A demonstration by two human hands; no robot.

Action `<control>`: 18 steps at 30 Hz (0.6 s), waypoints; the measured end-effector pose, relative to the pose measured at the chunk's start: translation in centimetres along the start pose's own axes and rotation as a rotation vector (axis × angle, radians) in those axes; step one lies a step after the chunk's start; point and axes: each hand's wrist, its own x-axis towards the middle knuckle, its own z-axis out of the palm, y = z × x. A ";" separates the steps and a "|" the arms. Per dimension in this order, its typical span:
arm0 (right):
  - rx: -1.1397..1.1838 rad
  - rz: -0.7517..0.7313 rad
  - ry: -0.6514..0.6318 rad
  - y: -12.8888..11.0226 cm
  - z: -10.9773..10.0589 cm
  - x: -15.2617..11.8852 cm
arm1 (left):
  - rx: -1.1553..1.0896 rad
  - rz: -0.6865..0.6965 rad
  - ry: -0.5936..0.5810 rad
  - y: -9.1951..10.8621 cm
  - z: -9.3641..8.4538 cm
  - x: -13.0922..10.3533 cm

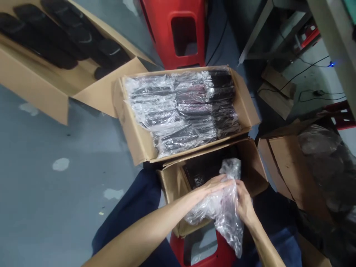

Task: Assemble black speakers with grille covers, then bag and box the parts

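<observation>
Crumpled clear plastic bags (229, 215) hang over the near edge of a small open carton (172, 181) between my knees. My left hand (215, 185) reaches in from the left, its fingers closed on the plastic. On the other side, my right hand (244, 202) grips the same plastic with fingers bent around it. Inside the small carton lies a dark item (198, 178) with pale marking; its kind is not clear. Just beyond stands a larger carton (136, 144) filled with rows of dark items in clear wrapping (180, 107).
A red stool (158, 33) stands behind the cartons, and another red stool (178, 248) is under the small one. At upper left, a big open box (36, 79) holds several black items. To the right are a box of plastic (289, 167), cables and a table leg (256, 33).
</observation>
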 end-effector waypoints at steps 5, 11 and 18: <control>0.335 0.195 -0.183 -0.7 -1.8 -1.3 | -0.126 -0.037 0.053 -0.5 -0.3 -0.4; 0.594 0.547 0.334 4.2 -2.3 1.3 | -0.321 -0.105 -0.237 -0.7 -1.5 -1.2; 0.667 0.621 0.286 4.3 -1.4 0.3 | -0.095 -0.139 -0.138 -0.8 -3.5 0.0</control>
